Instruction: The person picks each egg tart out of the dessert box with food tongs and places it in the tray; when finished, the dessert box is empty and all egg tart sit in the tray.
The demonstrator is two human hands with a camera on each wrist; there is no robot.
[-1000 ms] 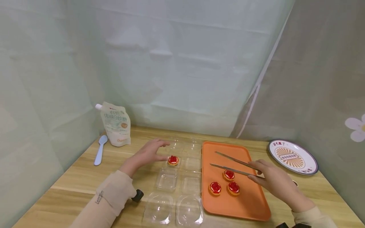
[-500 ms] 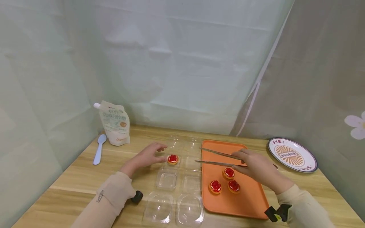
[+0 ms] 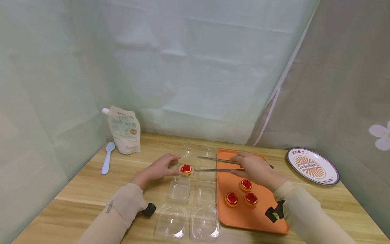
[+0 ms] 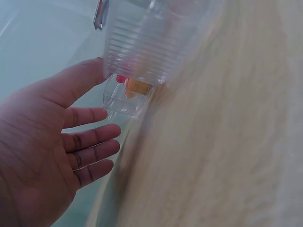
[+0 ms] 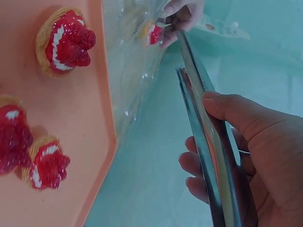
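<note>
My right hand (image 3: 255, 169) grips a pair of metal tongs (image 3: 223, 170), whose two arms are spread apart. Their tips reach left past the orange tray (image 3: 226, 217), close to a red-topped fruit tart (image 3: 186, 169) in a clear plastic container. To the left of that tart is my left hand (image 3: 161, 167), fingers extended and holding nothing. In the left wrist view its thumb lies against or very near the edge of a clear container (image 4: 137, 52); I cannot tell if they touch. Three more tarts (image 5: 68, 42) sit on the tray.
Several clear plastic containers (image 3: 179, 190) stand in two columns left of the tray. At the back left are a standing pouch (image 3: 124, 132) and a light blue spoon (image 3: 107, 159). A patterned plate (image 3: 313, 166) lies on the far right. Fabric hangs behind the wooden table.
My right hand has moved left with the tongs, bringing their tips from over the tray to beside the tart in the container. The left hand has stayed almost still.
</note>
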